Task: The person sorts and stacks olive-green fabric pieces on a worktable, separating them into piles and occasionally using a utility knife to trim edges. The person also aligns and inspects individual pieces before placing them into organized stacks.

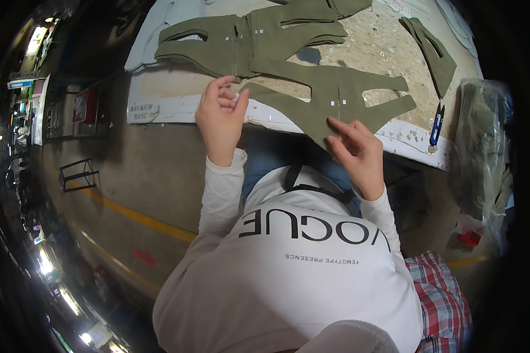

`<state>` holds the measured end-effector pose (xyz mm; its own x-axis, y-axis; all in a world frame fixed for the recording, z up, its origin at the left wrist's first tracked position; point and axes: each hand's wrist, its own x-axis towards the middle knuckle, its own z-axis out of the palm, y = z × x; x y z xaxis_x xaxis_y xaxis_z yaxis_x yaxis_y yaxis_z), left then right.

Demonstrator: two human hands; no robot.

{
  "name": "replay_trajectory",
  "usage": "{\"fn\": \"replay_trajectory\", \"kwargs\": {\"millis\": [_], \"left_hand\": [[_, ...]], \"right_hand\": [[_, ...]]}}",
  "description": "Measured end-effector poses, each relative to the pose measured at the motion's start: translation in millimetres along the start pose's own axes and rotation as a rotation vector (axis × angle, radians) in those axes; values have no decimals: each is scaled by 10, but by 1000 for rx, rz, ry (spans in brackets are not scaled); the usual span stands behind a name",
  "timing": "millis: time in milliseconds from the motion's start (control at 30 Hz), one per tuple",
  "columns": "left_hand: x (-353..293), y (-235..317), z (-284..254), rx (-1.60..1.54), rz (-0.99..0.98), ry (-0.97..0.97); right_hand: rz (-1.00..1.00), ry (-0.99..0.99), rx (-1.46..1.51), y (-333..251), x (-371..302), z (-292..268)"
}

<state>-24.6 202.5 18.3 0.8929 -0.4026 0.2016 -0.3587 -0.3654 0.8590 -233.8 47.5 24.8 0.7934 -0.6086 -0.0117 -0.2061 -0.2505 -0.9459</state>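
A cut olive-green fabric piece (pixel 323 101) with a centre seam and small white stickers lies across the table's near edge, its lower corner hanging over. My right hand (pixel 359 154) grips it near that corner, thumb and index finger on the cloth; its other fingers are partly hidden. Left of it, my left hand (pixel 222 112) is raised with fingers loosely bent and the thumb apart, apparently holding nothing. Its thumb tip is close to the piece's left point, and its fingertips are by the lower edge of a stack of similar green pieces (pixel 215 44).
Blue-handled thread snips (pixel 436 126) lie at the right of the white-edged table (pixel 176 110). Beyond them is another folded green piece (pixel 431 56). A clear plastic bag of fabric (pixel 483 135) stands right of the table. Small stickers and scraps dot the tabletop.
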Motion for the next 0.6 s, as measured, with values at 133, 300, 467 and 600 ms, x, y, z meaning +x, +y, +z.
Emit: {"fn": "replay_trajectory", "kwargs": {"millis": [133,300,467,600], "left_hand": [[100,28,-63,126,97,115],[21,158,-73,189,332,-31],[-324,292,309,170,708,-542],[-385,255,446,140,794,-578]], "right_hand": [[-148,-4,-234,-95,8,-247],[-125,-147,-462,-123,-39,-580],[-242,1,-526,74,-104,-484],[-299,105,-557,152,-127,-425]]}}
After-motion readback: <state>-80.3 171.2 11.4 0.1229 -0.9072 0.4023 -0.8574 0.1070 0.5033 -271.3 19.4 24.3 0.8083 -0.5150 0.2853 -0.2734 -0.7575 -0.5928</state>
